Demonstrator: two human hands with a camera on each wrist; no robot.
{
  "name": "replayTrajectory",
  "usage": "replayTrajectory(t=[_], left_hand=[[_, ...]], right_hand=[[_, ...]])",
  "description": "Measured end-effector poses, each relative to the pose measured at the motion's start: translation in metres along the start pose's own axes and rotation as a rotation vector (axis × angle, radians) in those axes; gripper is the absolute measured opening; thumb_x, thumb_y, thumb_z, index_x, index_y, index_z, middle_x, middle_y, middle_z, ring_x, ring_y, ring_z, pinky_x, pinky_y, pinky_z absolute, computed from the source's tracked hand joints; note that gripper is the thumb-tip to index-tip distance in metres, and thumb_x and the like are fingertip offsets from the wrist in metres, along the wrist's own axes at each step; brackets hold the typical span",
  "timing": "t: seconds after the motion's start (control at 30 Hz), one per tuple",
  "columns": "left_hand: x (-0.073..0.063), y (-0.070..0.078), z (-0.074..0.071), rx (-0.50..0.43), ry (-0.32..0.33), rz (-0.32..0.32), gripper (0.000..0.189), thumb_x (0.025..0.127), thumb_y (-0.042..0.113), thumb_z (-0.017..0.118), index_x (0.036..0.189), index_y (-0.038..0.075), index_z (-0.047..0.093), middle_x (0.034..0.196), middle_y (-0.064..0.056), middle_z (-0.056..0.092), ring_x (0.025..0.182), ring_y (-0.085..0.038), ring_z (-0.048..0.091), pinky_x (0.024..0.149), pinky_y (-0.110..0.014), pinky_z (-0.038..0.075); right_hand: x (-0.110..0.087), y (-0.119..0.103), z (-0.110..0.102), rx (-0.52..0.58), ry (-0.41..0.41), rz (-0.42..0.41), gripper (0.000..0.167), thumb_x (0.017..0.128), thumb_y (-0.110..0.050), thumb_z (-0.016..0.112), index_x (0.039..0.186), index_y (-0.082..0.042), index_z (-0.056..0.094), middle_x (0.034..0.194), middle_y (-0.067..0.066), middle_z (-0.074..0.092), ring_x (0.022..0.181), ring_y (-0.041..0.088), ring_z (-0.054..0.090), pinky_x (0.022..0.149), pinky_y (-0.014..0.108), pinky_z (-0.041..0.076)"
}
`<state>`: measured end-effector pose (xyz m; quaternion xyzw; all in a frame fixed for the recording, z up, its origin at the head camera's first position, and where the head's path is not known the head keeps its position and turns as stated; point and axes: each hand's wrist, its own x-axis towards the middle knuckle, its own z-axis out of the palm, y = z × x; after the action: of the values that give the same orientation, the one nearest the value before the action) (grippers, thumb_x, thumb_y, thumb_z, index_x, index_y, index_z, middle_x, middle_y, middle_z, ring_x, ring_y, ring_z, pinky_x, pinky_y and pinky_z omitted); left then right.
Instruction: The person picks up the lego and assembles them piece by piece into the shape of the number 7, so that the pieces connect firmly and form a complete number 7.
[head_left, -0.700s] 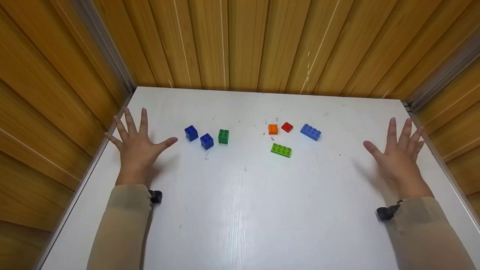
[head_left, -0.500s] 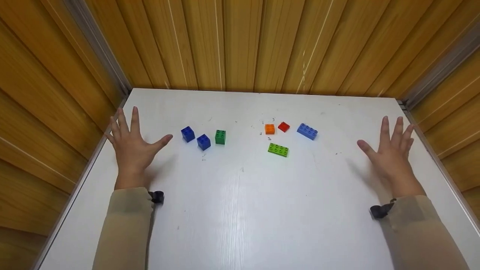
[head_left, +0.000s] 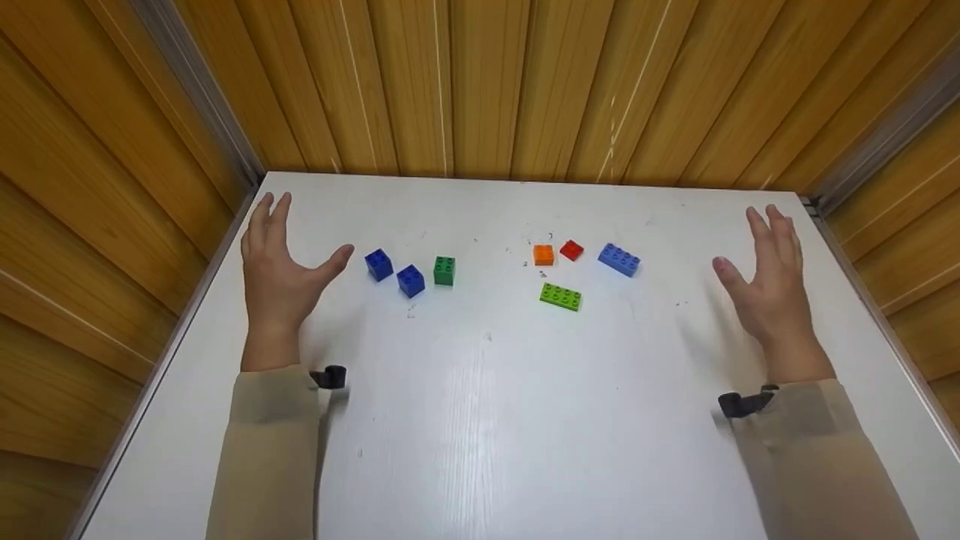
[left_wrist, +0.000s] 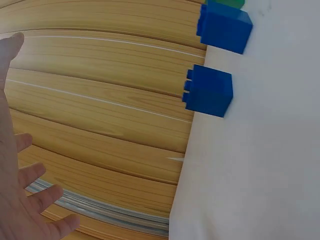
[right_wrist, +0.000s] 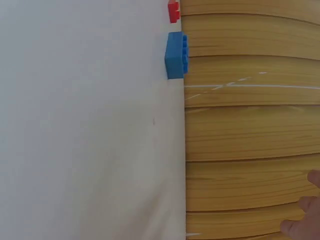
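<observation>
1. Blue bricks (head_left: 412, 283) (two, dark) lie on the table (head_left: 525, 420) near the left hand (head_left: 281, 281), thumb wide, empty.
2. The right hand (head_left: 772, 292), thumb wide and empty too, is nearest the light-blue brick (head_left: 619, 262).
3. Likely pre-grasp; a pickup would call for reaching inward.

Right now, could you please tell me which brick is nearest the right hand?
The light blue brick; even the red brick and lime brick lie farther left.

White tabletop (head_left: 540, 435) with faint streaky grain, small dark specks (head_left: 543, 274) scattered over its far half; yellow-brown wood-grain slatted panels (head_left: 484, 90) standing beyond the far edge and along both sides, grey metal strips (head_left: 201, 86) at both far corners.
</observation>
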<state>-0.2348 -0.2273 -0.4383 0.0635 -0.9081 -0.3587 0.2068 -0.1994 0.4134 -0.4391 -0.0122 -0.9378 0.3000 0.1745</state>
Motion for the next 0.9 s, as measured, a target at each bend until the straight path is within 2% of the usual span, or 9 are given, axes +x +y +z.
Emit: replayTrajectory(t=[0.13, 0.23, 0.33, 0.4, 0.47, 0.57, 0.67, 0.83, 0.9], left_hand=[[0.002, 0.019, -0.004, -0.076, 0.008, -0.029, 0.097, 0.097, 0.054, 0.083, 0.178, 0.027, 0.037, 0.189, -0.003, 0.027, 0.176, -0.034, 0.025, 0.136, -0.069, 0.036], [0.003, 0.032, -0.005, -0.125, 0.037, -0.025, 0.089, 0.1, 0.047, 0.083, 0.175, 0.024, 0.042, 0.186, -0.004, 0.033, 0.174, -0.032, 0.031, 0.137, -0.062, 0.038], [0.0, 0.042, -0.006, -0.173, 0.062, -0.004, 0.08, 0.101, 0.04, 0.083, 0.171, 0.021, 0.049, 0.182, -0.006, 0.04, 0.167, -0.03, 0.043, 0.136, -0.055, 0.043], [-0.003, 0.047, -0.007, -0.203, 0.078, 0.011, 0.074, 0.103, 0.035, 0.083, 0.168, 0.019, 0.052, 0.178, -0.007, 0.046, 0.161, -0.028, 0.051, 0.133, -0.05, 0.048], [-0.006, 0.051, -0.008, -0.233, 0.095, 0.028, 0.068, 0.104, 0.031, 0.083, 0.165, 0.017, 0.056, 0.173, -0.008, 0.051, 0.154, -0.027, 0.057, 0.13, -0.048, 0.051], [-0.009, 0.054, -0.008, -0.266, 0.124, 0.043, 0.059, 0.105, 0.028, 0.081, 0.159, 0.015, 0.062, 0.165, -0.007, 0.06, 0.147, -0.025, 0.062, 0.125, -0.046, 0.054], [-0.01, 0.053, -0.007, -0.302, 0.135, 0.063, 0.051, 0.106, 0.026, 0.08, 0.154, 0.012, 0.067, 0.156, -0.008, 0.067, 0.14, -0.025, 0.066, 0.121, -0.047, 0.055], [-0.01, 0.048, -0.005, -0.363, 0.128, 0.091, 0.042, 0.107, 0.023, 0.078, 0.147, 0.009, 0.072, 0.146, -0.009, 0.073, 0.131, -0.026, 0.07, 0.116, -0.047, 0.056], [-0.011, 0.046, -0.005, -0.38, 0.12, 0.088, 0.041, 0.107, 0.022, 0.078, 0.145, 0.009, 0.072, 0.145, -0.009, 0.074, 0.129, -0.025, 0.071, 0.116, -0.046, 0.056]], right_hand=[[0.002, -0.021, 0.001, 0.092, 0.059, -0.025, 0.078, 0.11, -0.048, 0.055, 0.179, -0.024, 0.031, 0.191, 0.006, 0.017, 0.178, 0.038, 0.012, 0.136, 0.084, 0.013], [0.003, -0.04, 0.004, 0.179, 0.112, -0.059, 0.072, 0.109, -0.043, 0.056, 0.176, -0.022, 0.04, 0.188, 0.004, 0.027, 0.176, 0.033, 0.021, 0.141, 0.074, 0.015], [0.005, -0.061, 0.011, 0.274, 0.168, -0.108, 0.069, 0.107, -0.042, 0.059, 0.172, -0.022, 0.049, 0.184, 0.003, 0.036, 0.172, 0.027, 0.031, 0.144, 0.048, 0.024], [0.006, -0.075, 0.017, 0.357, 0.201, -0.156, 0.067, 0.106, -0.041, 0.06, 0.169, -0.019, 0.054, 0.181, 0.004, 0.042, 0.168, 0.023, 0.038, 0.139, 0.032, 0.032], [0.005, -0.087, 0.025, 0.452, 0.229, -0.208, 0.064, 0.105, -0.038, 0.06, 0.165, -0.015, 0.058, 0.176, 0.006, 0.048, 0.162, 0.02, 0.044, 0.13, 0.023, 0.039], [0.002, -0.1, 0.039, 0.6, 0.241, -0.286, 0.06, 0.105, -0.032, 0.059, 0.16, -0.009, 0.061, 0.169, 0.008, 0.054, 0.155, 0.021, 0.05, 0.125, 0.025, 0.047], [0.0, -0.111, 0.055, 0.7, 0.222, -0.326, 0.06, 0.104, -0.03, 0.059, 0.159, -0.005, 0.061, 0.163, 0.004, 0.057, 0.152, 0.026, 0.052, 0.123, 0.029, 0.05], [0.0, -0.13, 0.077, 0.782, 0.147, -0.323, 0.064, 0.105, -0.033, 0.062, 0.16, -0.001, 0.056, 0.16, -0.002, 0.059, 0.153, 0.031, 0.05, 0.124, 0.031, 0.05], [0.001, -0.138, 0.085, 0.818, 0.113, -0.299, 0.065, 0.105, -0.034, 0.062, 0.161, -0.003, 0.056, 0.16, -0.001, 0.058, 0.153, 0.029, 0.05, 0.124, 0.032, 0.049]])
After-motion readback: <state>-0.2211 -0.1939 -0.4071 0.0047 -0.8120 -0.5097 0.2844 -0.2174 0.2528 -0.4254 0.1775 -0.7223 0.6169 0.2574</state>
